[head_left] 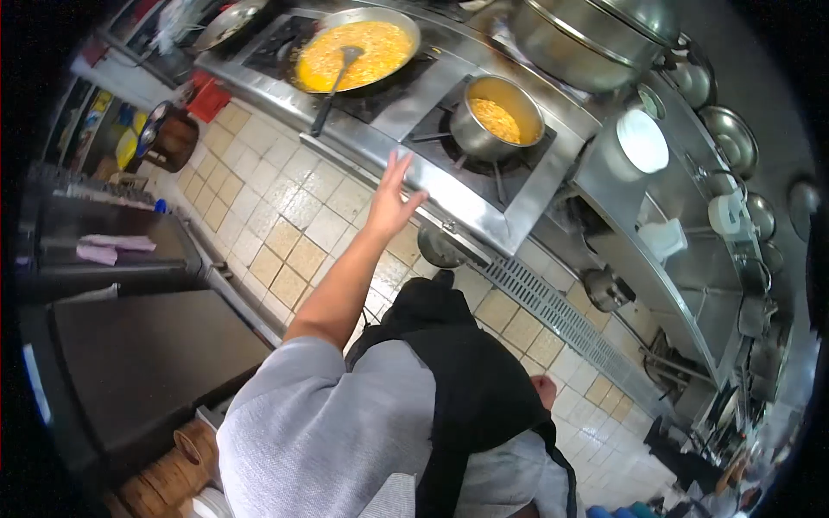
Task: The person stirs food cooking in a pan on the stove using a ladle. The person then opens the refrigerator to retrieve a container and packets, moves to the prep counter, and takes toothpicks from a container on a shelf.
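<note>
My left hand (395, 200) reaches out over the front edge of the steel stove (466, 203), its fingers apart and nothing in it. Ahead of it, a wide pan (413, 36) of yellow-orange food (371, 47) sits on a burner, with a dark-handled ladle (338, 84) resting in it and its handle over the pan's rim. To the right, a steel pot (484, 142) with orange food inside stands on another burner. My right hand (544, 391) hangs low beside the black apron, partly hidden; its fingers look curled, and what they hold, if anything, cannot be made out.
A large steel steamer (587, 43) stands behind the pot. White containers (642, 141) sit on the right counter. A floor drain grate (553, 302) runs below the stove. Dark counters (155, 363) are at left, with a red crate (207, 97) beyond.
</note>
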Demonstrator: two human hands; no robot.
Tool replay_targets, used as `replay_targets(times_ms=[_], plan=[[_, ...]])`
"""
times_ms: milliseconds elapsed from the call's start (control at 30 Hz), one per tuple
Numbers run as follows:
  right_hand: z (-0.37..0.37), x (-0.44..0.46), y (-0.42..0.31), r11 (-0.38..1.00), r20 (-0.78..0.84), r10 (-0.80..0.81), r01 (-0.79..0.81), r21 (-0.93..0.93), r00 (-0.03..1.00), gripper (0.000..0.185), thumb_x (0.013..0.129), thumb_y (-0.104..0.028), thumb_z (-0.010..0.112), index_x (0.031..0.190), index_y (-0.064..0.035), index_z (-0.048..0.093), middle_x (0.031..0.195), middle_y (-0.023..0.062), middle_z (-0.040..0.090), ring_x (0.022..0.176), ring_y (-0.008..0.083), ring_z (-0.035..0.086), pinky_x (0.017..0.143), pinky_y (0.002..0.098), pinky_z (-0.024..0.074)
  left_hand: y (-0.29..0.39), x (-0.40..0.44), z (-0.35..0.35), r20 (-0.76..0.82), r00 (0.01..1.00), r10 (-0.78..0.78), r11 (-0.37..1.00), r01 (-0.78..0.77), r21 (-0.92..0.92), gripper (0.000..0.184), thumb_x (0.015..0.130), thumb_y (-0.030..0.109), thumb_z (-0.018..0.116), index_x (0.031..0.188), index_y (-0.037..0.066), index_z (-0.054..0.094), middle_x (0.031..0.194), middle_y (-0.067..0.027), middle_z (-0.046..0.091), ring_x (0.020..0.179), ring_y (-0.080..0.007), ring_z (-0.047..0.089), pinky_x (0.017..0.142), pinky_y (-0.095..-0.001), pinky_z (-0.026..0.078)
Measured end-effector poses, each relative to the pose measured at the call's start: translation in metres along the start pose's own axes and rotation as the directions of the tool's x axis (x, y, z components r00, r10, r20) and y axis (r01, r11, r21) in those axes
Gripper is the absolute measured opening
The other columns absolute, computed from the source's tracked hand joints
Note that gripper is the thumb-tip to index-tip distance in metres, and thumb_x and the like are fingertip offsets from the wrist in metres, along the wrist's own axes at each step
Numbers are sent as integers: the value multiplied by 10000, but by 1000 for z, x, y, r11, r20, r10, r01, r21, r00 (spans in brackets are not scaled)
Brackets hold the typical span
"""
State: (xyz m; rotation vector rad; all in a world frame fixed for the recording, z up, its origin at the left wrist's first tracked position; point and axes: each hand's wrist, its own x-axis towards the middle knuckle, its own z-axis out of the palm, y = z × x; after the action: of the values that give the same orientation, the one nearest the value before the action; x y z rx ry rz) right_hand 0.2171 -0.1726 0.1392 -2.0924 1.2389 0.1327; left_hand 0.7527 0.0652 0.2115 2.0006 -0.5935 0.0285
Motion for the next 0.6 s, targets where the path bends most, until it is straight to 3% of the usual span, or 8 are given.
replay_targets(times_ms=[133,167,200,300,333,400,500,600], plan=[[46,-6,114,659,481,-116,429,-618,869,104,869,-126,690,797,-51,690,694,97,682,631,218,665,563,388,520,-84,-132,-55,25,971,-236,951,226,212,781,845,246,818,1530,104,470,1591,-300,381,1460,-435,411,1189,-439,374],[65,-15,149,953,351,284,-224,-202,892,87,872,-128,690,812,-63,695,701,93,671,637,221,668,544,391,515,-116,-174,-72,41,942,-332,904,306,299,740,867,296,794,1519,118,493,1557,-288,440,1450,-413,434,1188,-442,377],[87,-20,180,575,457,613,-760,302,645,72,874,-130,690,828,-76,699,707,89,659,643,224,671,525,395,511,-130,-208,-94,91,826,-556,797,498,343,722,879,330,783,1505,97,509,1543,-267,472,1452,-384,442,1186,-430,379],[113,-28,189,533,454,660,-799,280,599,85,904,-139,656,845,-92,693,718,81,630,665,239,669,494,398,498,-226,-338,-164,256,499,-828,481,397,782,740,886,554,721,1461,110,575,1432,-172,617,1332,-355,578,1111,-421,457],[119,-23,192,783,394,479,-585,213,785,76,868,-163,685,835,-95,699,730,89,651,687,255,682,523,409,510,-235,-351,-179,315,141,-938,337,168,927,714,897,616,676,1410,122,632,1399,-171,641,1306,-361,594,1093,-425,468],[121,-12,195,1000,333,-13,9,13,943,115,795,-210,743,817,-102,711,755,105,692,731,288,708,581,431,534,-260,-399,-205,191,-14,-981,185,205,961,658,932,609,623,1339,95,682,1364,-179,660,1270,-378,613,1075,-431,481],[139,9,201,954,337,-296,297,49,894,206,702,-287,781,818,-124,734,824,110,724,798,313,724,657,439,556,-276,-432,-227,415,293,-861,462,113,879,639,918,587,650,1285,68,714,1339,-182,676,1230,-395,635,1047,-430,501],[124,18,103,948,420,49,-174,265,906,140,804,-223,730,843,-89,728,775,99,704,704,276,705,587,402,545,-297,-406,-220,242,484,-841,479,457,749,666,886,528,720,1327,30,679,1289,-205,696,1208,-390,654,1017,-426,522]])
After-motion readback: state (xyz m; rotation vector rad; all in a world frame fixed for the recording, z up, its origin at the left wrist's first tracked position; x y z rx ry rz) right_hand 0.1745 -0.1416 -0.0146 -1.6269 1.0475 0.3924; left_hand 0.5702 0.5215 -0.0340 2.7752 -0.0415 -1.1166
